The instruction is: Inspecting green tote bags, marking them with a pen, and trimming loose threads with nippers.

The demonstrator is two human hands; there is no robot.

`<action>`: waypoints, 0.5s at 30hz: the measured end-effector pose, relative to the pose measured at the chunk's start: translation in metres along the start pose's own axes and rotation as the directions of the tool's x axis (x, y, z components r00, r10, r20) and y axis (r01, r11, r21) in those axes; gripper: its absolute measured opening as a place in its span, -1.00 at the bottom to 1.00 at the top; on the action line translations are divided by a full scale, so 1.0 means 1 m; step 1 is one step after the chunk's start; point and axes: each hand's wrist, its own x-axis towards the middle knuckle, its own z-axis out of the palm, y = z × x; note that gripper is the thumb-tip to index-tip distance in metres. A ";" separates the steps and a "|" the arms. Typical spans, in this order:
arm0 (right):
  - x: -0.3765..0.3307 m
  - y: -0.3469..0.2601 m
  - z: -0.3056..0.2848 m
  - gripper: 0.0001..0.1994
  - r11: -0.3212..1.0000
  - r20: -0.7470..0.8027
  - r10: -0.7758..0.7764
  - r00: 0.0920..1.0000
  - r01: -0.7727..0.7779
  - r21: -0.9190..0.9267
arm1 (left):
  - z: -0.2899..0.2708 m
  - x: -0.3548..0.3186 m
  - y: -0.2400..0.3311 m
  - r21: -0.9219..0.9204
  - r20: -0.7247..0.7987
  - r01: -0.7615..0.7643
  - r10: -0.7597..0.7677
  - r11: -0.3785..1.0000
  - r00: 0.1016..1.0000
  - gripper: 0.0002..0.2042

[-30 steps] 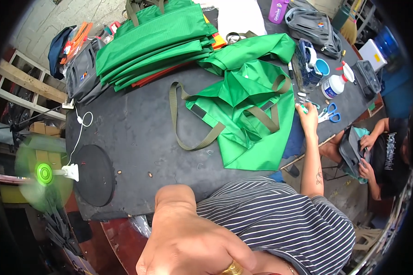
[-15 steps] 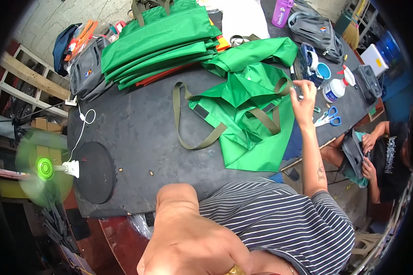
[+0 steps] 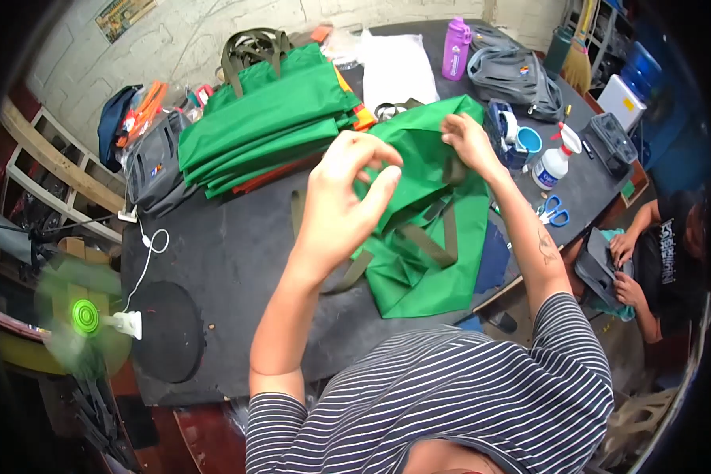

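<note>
A green tote bag (image 3: 426, 296) with dark olive straps lies spread on the black table in front of me. A second crumpled green piece overlaps its far end. Raised above the bag's left side is my left hand (image 3: 344, 193), thumb and bent fingers apart, with nothing visible in it. My right hand (image 3: 470, 142) hovers at the far right part of the green fabric, its fingers loosely bent and nothing seen in them. Whether its fingertips touch the cloth is hard to make out. An olive strap (image 3: 430, 245) lies across the bag's middle.
Folded green bags (image 3: 265, 126) are stacked at the far left. To the right are blue-handled scissors (image 3: 557, 212), a spray bottle (image 3: 551, 166), a tape roll (image 3: 529, 141) and a purple bottle (image 3: 455, 51). A spinning fan (image 3: 85, 316) stands left; another person (image 3: 648, 261) sits right.
My left hand has come up from near my body to above the bag. The right hand has moved left and farther away, onto the far green fabric. The view has shifted slightly.
</note>
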 end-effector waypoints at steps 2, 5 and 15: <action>0.000 -0.094 -0.028 -0.86 0.951 -0.068 -0.273 0.960 0.280 0.132 | 0.004 0.015 -0.023 0.474 0.021 -0.165 0.177 0.865 0.984 -0.50; -0.006 -0.177 -0.076 -0.81 0.795 -0.106 -0.575 0.811 0.585 0.162 | 0.004 0.053 -0.021 0.674 0.026 -0.199 0.246 0.712 0.969 -0.58; 0.011 -0.060 -0.065 -0.49 0.867 -0.012 0.039 0.999 -0.028 0.497 | -0.150 0.102 0.011 -0.022 -0.477 -0.173 0.142 0.985 0.868 -0.85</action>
